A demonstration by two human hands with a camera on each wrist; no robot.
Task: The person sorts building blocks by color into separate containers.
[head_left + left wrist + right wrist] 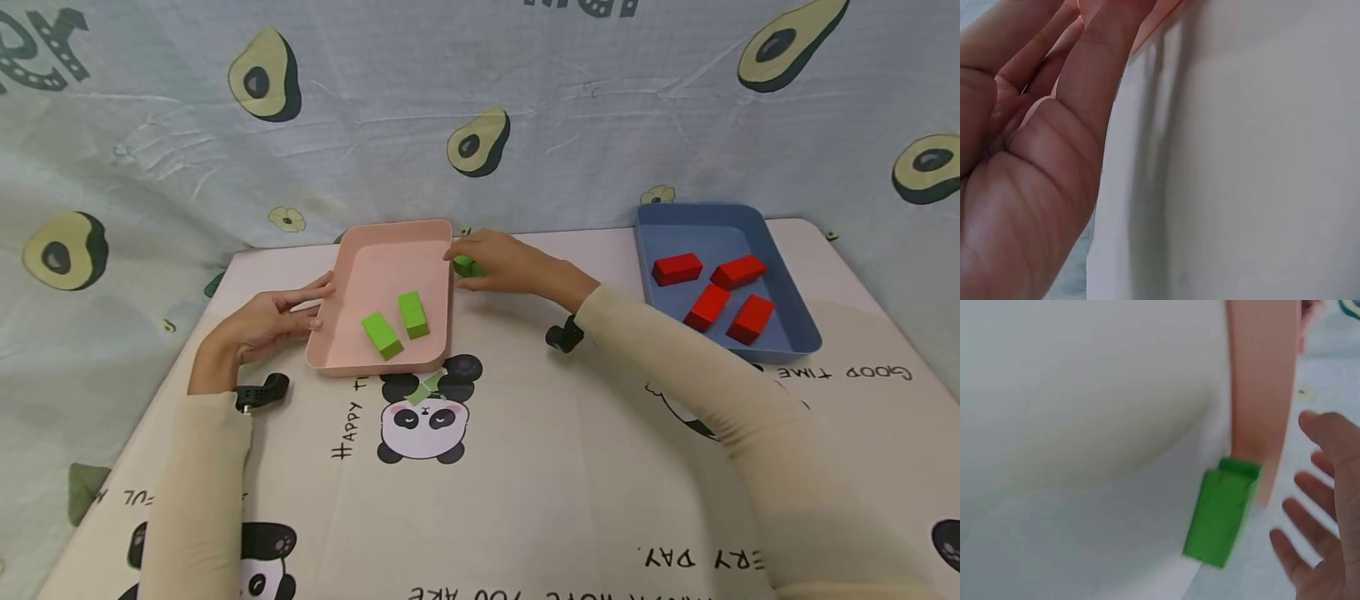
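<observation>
A pink tray (390, 258) holds two green blocks (382, 335), lying toward its near side. My left hand (273, 325) is at the tray's left wall, fingers extended and fingertips against the rim. In the left wrist view the fingers (1088, 75) reach up to the pink wall. My right hand (506, 265) is over the tray's right side, partly covering more green on the table. The right wrist view shows a green block (1219, 515) there, with another green piece (1240, 467) behind it, close to the pink wall. The right fingers (1313, 528) are spread and apart from them.
A blue tray (802, 329) with several red blocks (677, 269) stands at the back right. Behind the table (547, 500) hangs an avocado-print cloth (570, 108). The table cover has printed pandas (422, 425) and lettering.
</observation>
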